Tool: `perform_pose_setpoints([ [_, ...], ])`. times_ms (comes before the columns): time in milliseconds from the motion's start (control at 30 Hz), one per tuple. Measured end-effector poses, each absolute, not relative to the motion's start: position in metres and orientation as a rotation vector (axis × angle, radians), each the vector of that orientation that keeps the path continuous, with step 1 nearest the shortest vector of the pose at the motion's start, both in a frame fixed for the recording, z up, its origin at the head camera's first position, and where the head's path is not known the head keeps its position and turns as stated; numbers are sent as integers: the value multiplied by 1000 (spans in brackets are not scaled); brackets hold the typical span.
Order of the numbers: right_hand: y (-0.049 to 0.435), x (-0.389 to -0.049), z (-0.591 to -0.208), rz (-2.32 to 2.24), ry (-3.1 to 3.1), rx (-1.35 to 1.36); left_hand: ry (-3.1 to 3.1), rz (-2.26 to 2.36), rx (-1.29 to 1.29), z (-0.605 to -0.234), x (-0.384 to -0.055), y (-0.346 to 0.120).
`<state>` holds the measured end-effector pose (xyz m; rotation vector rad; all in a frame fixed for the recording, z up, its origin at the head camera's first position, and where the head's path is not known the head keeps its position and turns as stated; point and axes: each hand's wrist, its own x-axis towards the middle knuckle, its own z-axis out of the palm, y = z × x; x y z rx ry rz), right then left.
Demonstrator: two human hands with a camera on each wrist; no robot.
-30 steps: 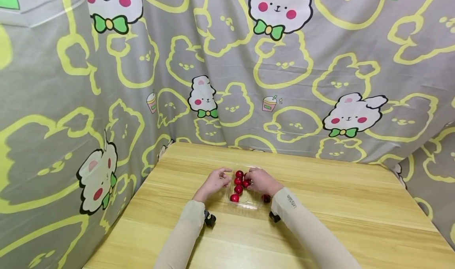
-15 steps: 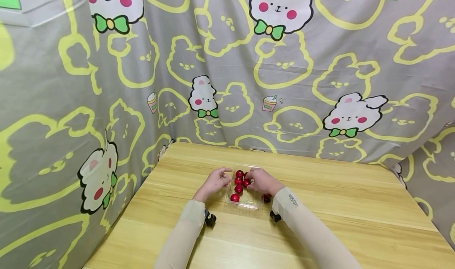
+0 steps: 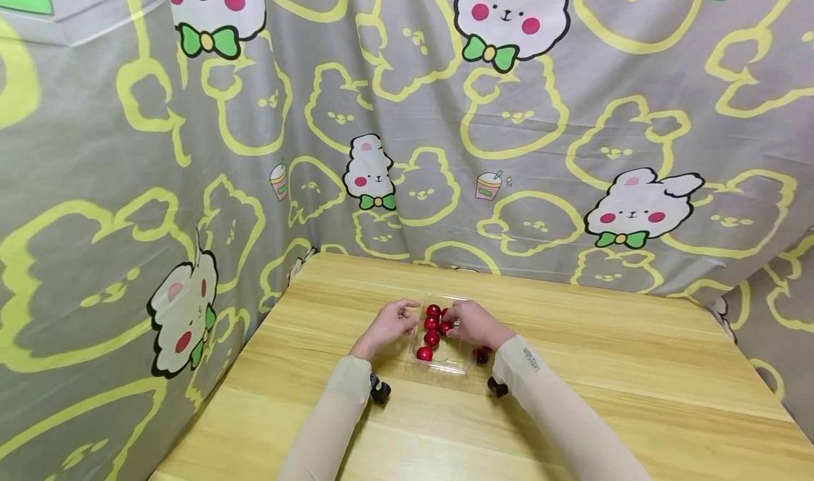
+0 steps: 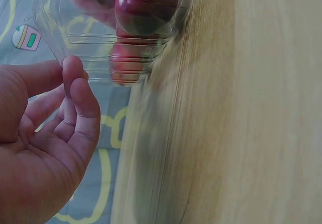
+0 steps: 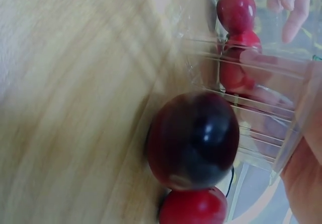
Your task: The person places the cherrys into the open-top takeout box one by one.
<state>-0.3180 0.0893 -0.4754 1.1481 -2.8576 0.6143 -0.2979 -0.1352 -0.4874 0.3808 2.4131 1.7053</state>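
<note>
A clear plastic box [image 3: 445, 369] stands on the table with several red cherries [image 3: 432, 339] in it, most of them in a row along its left side. My left hand [image 3: 389, 325] pinches the box's left rim between thumb and index finger, as the left wrist view shows. From the right, my right hand [image 3: 475, 323] reaches over the opposite rim, its fingertips curled about a cherry [image 3: 446, 328] inside. In the right wrist view those fingers show through the wall, partly hidden. Below that wrist, outside the box, lie a dark cherry [image 5: 193, 141] and a red cherry [image 5: 193, 207].
The wooden table [image 3: 604, 382] reaches far to the right and towards the front. Behind it and to the left hangs a grey curtain [image 3: 439, 128] with cartoon prints. Black wrist cameras [image 3: 380, 390] sit under both forearms, close to the tabletop.
The head view has shifted slightly, so everything appears a little further right. Both hands keep nearly the same places at the box, and the cherries lie as before.
</note>
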Motion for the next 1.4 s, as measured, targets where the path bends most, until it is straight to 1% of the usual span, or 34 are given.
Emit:
perform_pose_setpoints([
  [300,95,-320,-474,631,-2763,1244,2413,1725,376,-488,-299,-133],
  [500,100,-321,-471,684,-2742,1186,2407,1713,389,-475,-289,-131],
  [633,109,-319,-464,768,-2749,1145,2394,1704,399,-460,-277,-130],
  [733,117,-318,-459,789,-2751,1113,2390,1719,391,-456,-274,-130],
  [1000,148,-316,-452,773,-2775,1011,2411,1733,377,-485,-295,-133],
  [1167,167,-313,-453,830,-2819,988,2419,1709,367,-488,-298,-133],
  [1400,183,-304,-459,878,-2931,1072,2422,1708,341,-488,-298,-132],
])
